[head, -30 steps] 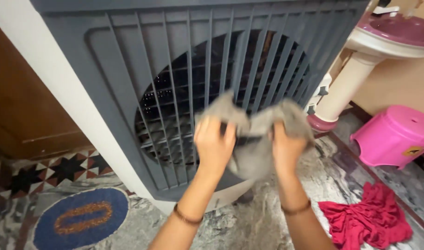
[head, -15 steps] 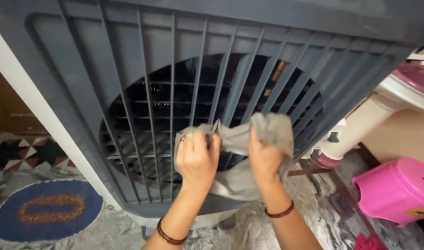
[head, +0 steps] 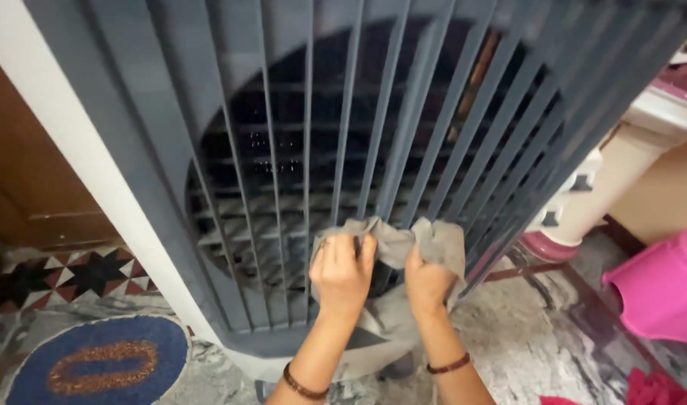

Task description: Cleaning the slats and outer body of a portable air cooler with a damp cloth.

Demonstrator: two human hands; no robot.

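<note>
Both my hands hold a crumpled grey cloth [head: 441, 244] in front of a large air cooler. My left hand [head: 342, 271] grips the cloth's left part and my right hand [head: 426, 281] grips its right part, the two hands close together. The cloth bunches between them and hangs down below. Just behind it stands the cooler's grey front grille [head: 298, 135] with long vertical slats over a dark round fan opening. A dark bangle sits on each wrist.
The cooler has a white side panel [head: 81, 157]. A blue oval mat [head: 96, 364] lies on the marble floor at lower left. A pink plastic stool [head: 662, 289], a cream basin pedestal [head: 621, 180] and a red cloth [head: 655, 388] are at right.
My hands have drawn closer together, bunching the grey cloth smaller. The view has moved nearer to the grille, which now fills more of the frame.
</note>
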